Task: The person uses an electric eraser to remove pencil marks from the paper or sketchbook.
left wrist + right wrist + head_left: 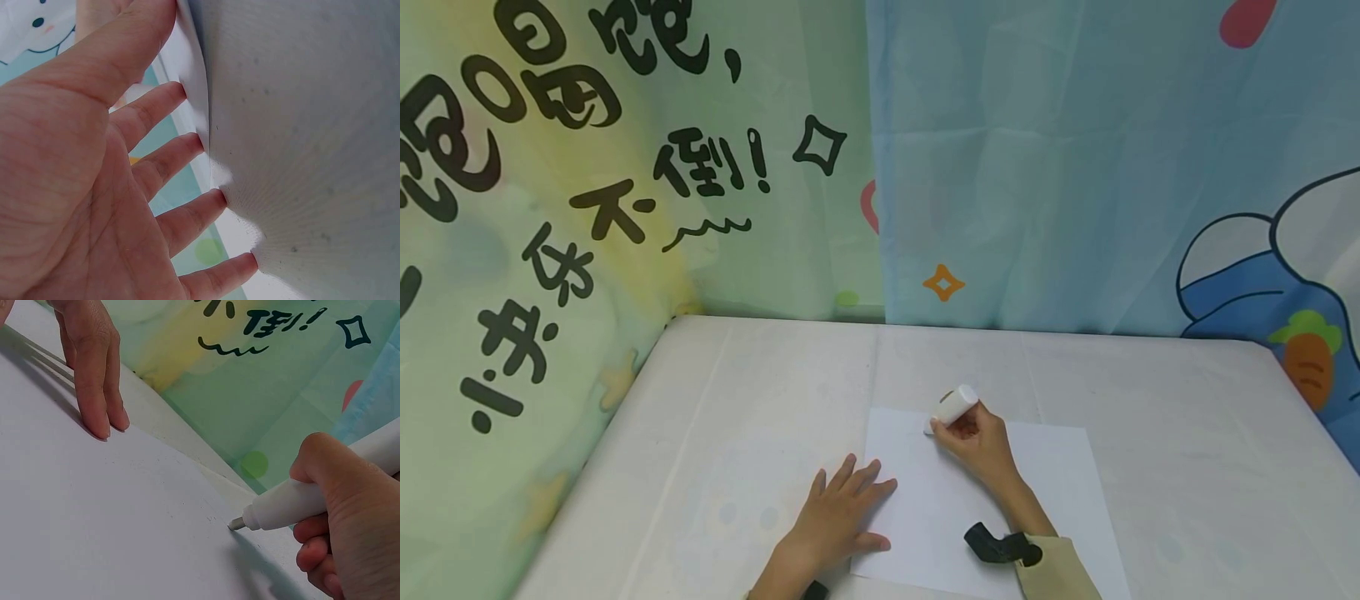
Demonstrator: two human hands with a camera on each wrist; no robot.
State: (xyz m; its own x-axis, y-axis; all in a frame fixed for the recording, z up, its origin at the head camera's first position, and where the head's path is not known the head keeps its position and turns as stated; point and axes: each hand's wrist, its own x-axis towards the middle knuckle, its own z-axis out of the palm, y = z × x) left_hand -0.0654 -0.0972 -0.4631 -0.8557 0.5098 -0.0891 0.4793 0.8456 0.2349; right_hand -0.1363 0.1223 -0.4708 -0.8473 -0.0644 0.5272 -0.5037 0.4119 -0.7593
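A white sheet of paper [1052, 475] lies on the white-covered table. My right hand [988, 450] grips a thick white pen [955, 405] with a short grey tip. In the right wrist view, the tip of the pen [290, 503] is right at the paper, close to its far left corner. At the sheet's left edge my left hand [835, 517] rests with spread fingers. In the left wrist view, the fingertips [195, 142] of that hand press down along the paper's edge and the cloth beside it.
The table [760, 375] is covered with a pale cloth showing fold lines. Printed curtains [1037, 208] hang behind it and along its left side. A black strap piece [1000, 546] sits at my right wrist, over the paper. Small dark specks dot the sheet near the pen.
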